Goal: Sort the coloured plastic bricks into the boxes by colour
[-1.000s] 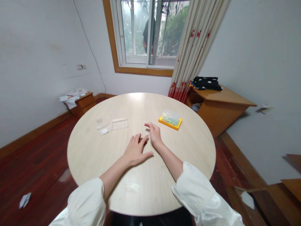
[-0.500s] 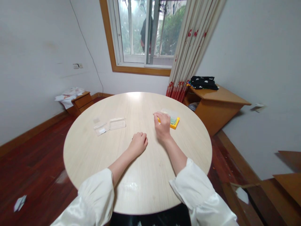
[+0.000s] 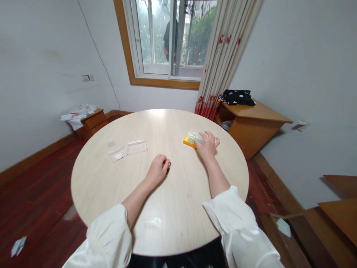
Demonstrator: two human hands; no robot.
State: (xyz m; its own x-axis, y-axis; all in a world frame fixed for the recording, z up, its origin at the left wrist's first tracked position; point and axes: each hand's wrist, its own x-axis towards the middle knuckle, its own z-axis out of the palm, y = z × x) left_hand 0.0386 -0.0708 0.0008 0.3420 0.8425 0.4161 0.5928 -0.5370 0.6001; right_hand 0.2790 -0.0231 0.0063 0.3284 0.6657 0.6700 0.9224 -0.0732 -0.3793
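Observation:
On the round table my left hand (image 3: pixel 158 168) rests with its fingers curled. Small dark red bits (image 3: pixel 169 163) show at its fingertips, too small to name, and tiny yellow specks lie beside them. Farther right, a yellow case (image 3: pixel 188 142) with a clear lid (image 3: pixel 194 134) and something pale green inside lies on the table. My right hand (image 3: pixel 208 146) is at its right side, thumb and index finger on the clear lid, the other fingers spread. The palm hides the right part of the case.
A clear plastic box (image 3: pixel 137 147) lies open at the left of the round table (image 3: pixel 156 230). Behind right stands a wooden desk (image 3: pixel 251 126) with folded black cloth (image 3: pixel 238 97). A small cabinet (image 3: pixel 95 121) with papers stands back left, below the window wall.
My right hand, pinched above the yellow case before, has moved right and opened onto its clear lid. The left hand has shifted slightly left, showing the dark red bits. The view has turned slightly.

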